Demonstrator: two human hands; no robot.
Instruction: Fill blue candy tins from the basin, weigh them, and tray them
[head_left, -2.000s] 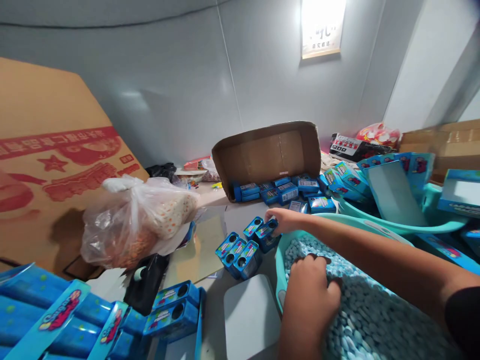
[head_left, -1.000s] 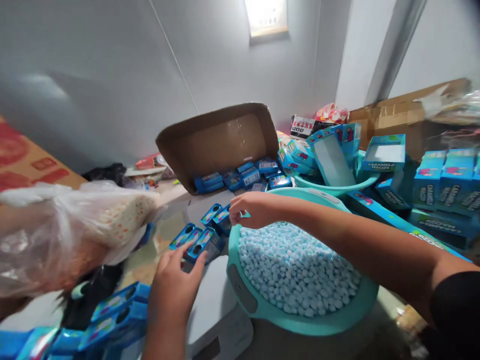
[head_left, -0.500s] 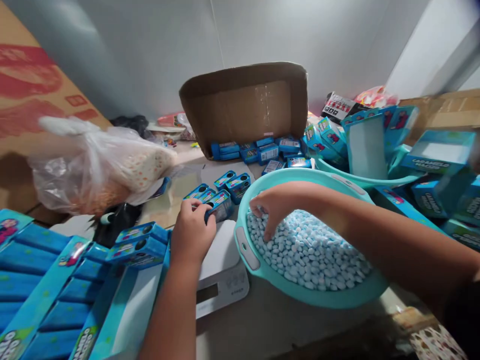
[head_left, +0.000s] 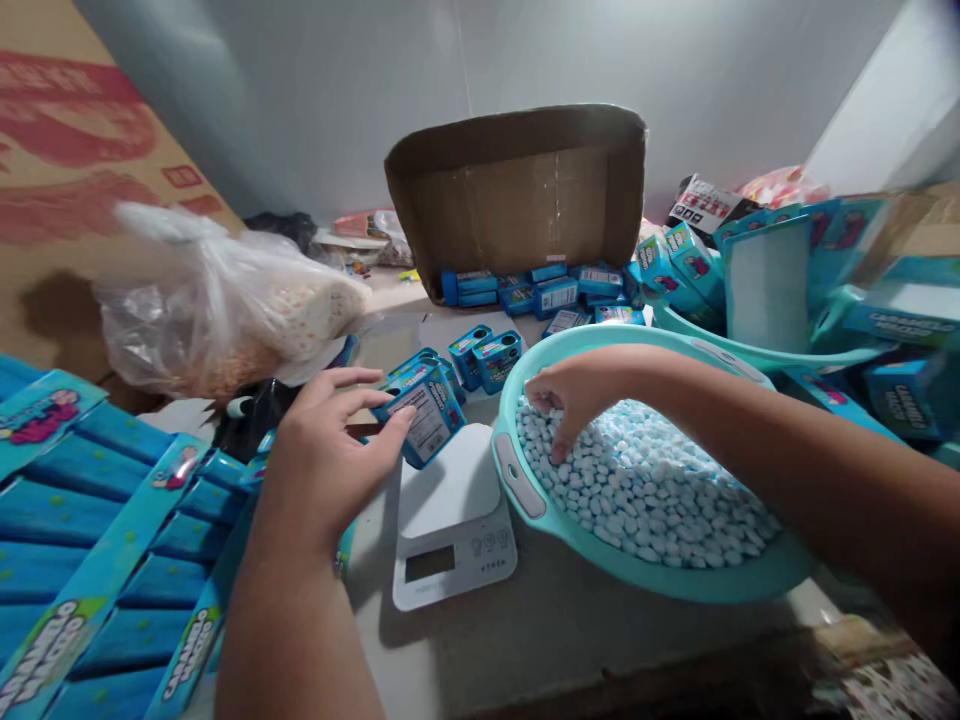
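Note:
My left hand (head_left: 326,450) holds a small blue candy box (head_left: 424,415) by its side, tilted, just above the white kitchen scale (head_left: 454,515). My right hand (head_left: 570,395) reaches into the teal basin (head_left: 525,490), fingers curled down into the pale blue candies (head_left: 652,490); what they pinch is hidden. Two more small open blue boxes (head_left: 484,355) stand behind the scale.
An open cardboard box (head_left: 517,195) lies on its side at the back with several blue packs (head_left: 540,290) in it. A clear plastic bag (head_left: 225,305) sits left. Blue display cartons (head_left: 82,540) fill the near left; more cartons and a second teal basin (head_left: 772,350) stand right.
My left hand has lifted one small blue box from the group and brought it over the scale. My right hand went from the boxes into the basin and has dug into the candies.

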